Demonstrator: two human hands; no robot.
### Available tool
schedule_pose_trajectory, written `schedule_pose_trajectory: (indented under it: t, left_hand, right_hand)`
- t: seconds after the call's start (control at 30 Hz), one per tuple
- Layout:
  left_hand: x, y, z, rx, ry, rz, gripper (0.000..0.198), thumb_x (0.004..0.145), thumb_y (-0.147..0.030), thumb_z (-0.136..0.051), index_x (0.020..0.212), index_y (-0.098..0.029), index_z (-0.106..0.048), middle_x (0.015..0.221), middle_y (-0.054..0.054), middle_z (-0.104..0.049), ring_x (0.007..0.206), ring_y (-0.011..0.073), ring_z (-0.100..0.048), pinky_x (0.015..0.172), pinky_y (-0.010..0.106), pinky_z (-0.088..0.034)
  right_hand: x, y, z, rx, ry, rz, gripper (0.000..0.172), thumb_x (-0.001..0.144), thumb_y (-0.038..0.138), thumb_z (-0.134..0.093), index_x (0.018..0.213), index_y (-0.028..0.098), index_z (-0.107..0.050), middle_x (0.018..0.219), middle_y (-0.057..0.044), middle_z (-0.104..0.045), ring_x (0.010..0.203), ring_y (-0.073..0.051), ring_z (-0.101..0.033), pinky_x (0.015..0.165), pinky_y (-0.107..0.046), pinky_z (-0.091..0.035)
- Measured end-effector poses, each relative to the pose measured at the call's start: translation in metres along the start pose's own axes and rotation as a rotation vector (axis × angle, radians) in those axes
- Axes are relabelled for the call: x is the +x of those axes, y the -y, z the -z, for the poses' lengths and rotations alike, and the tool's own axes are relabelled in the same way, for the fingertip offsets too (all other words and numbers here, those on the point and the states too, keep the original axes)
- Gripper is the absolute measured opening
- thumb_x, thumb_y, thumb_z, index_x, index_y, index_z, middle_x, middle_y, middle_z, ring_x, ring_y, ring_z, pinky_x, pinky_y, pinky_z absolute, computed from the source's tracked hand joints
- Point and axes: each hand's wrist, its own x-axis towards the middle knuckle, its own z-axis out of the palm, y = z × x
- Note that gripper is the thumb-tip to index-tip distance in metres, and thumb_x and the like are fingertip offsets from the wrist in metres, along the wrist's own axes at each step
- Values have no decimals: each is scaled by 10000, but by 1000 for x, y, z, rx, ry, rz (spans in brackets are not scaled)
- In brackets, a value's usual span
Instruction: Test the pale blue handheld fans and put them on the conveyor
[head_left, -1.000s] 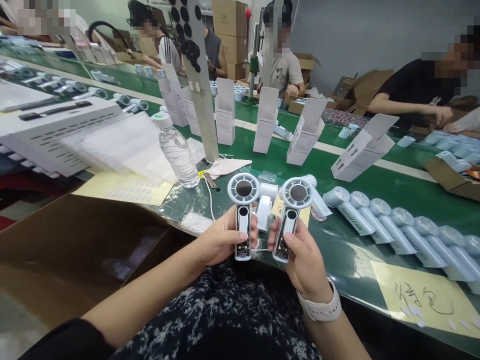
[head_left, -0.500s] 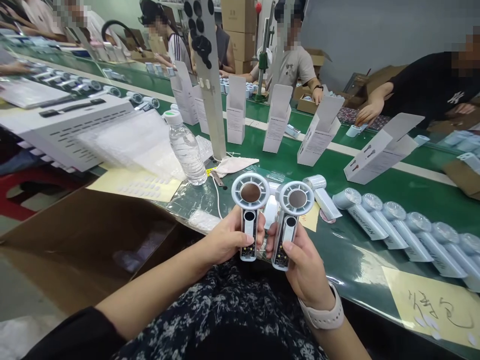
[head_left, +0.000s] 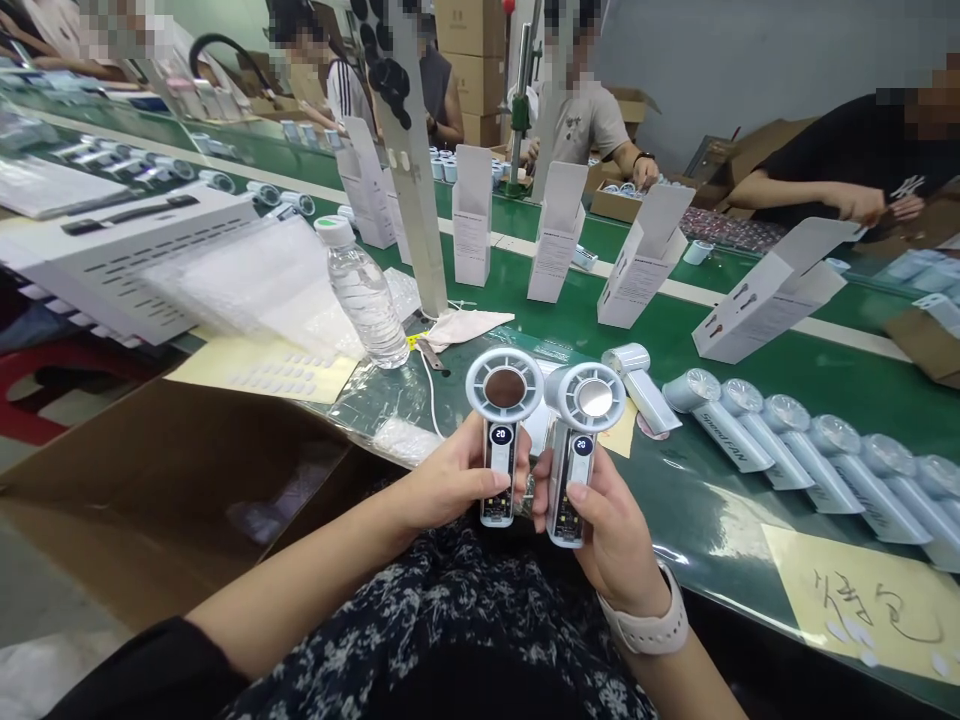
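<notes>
Side by side over the table's near edge, I hold two light-blue handheld fans upright. My left hand point(head_left: 457, 470) is wrapped round the left handheld fan point(head_left: 505, 385), its thumb on the front of the handle. My right hand point(head_left: 607, 515) grips the right handheld fan point(head_left: 590, 400), the thumb likewise pressed on the handle front. Both small round displays are lit and read 20. Circuit parts show through the lower handles. Just behind, another light-blue fan point(head_left: 649, 400) lies on the table, and a slanted row of wrapped fans point(head_left: 726, 435) stretches to the right.
Open white boxes point(head_left: 471, 220) stand along the green conveyor point(head_left: 517, 325). A water bottle point(head_left: 365, 295) and a metal post point(head_left: 412, 190) are at left-centre. A large cardboard box point(head_left: 172, 480) sits below left. Paper sheets point(head_left: 870, 600) lie on the table. Several co-workers sit opposite.
The displays on both fans have gone from dark to lit, reading 20. The fans have barely moved. The co-worker at right has drawn a hand back from a light-blue part on the conveyor.
</notes>
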Motion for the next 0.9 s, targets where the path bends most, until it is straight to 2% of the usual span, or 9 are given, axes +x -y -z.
schedule_pose_trajectory:
  t: [0.17, 0.33, 0.5, 0.57, 0.67, 0.8, 0.9]
  left_hand:
    - [3, 1, 1, -27, -45, 4, 427, 731, -341, -779, 1034, -196, -516, 804, -2, -584, 684, 144, -571, 640, 292, -473]
    - [5, 4, 2, -62, -154, 22, 426, 724, -380, -778, 1007, -194, -521, 772, -15, -567, 606, 117, -542, 580, 260, -453]
    - [2, 0, 4, 14, -30, 2, 351, 741, -404, -765, 890, -168, -551, 734, 4, -575, 625, 129, -541, 589, 264, -446]
    - [2, -2, 4, 55, -63, -33, 333, 751, -384, -760, 883, -170, -542, 717, 2, -574, 622, 129, -536, 593, 264, -438]
    - [3, -4, 4, 48, -147, -31, 323, 767, -336, -753, 926, -185, -516, 749, -3, -576, 636, 134, -551, 607, 277, -456]
    - [2, -3, 5, 31, -150, -14, 350, 768, -343, -755, 953, -184, -504, 774, 2, -576, 647, 139, -562, 607, 287, -475]
    - [2, -2, 5, 28, -199, -5, 340, 759, -331, -740, 941, -184, -493, 787, 0, -573, 628, 130, -548, 584, 283, -462]
  right_hand:
    - [0, -1, 0, -23, -34, -5, 249, 869, 336, -673, 1093, 252, -603, 950, -13, -634, 688, -130, -611, 581, -255, -538]
    - [1, -3, -2, -35, -112, -27, 229, 887, 424, -625, 977, 216, -595, 846, -10, -612, 593, -118, -568, 494, -241, -506]
    - [0, -6, -1, -22, -39, -48, 254, 872, 428, -646, 1012, 232, -567, 859, -4, -607, 591, -128, -581, 479, -255, -525]
    - [0, -7, -1, -22, -26, -39, 229, 886, 420, -630, 1006, 237, -563, 859, 4, -599, 575, -119, -572, 464, -247, -522]
    - [0, -7, -2, -13, -25, -45, 213, 901, 415, -612, 1013, 241, -560, 878, 2, -597, 611, -122, -581, 529, -265, -550]
    - [0, -6, -3, 6, 3, -60, 297, 889, 473, -608, 1067, 242, -555, 901, -11, -597, 632, -137, -577, 545, -291, -553]
    - [1, -7, -2, 15, 7, -54, 300, 887, 475, -607, 1064, 237, -558, 883, -8, -600, 608, -135, -570, 525, -290, -543]
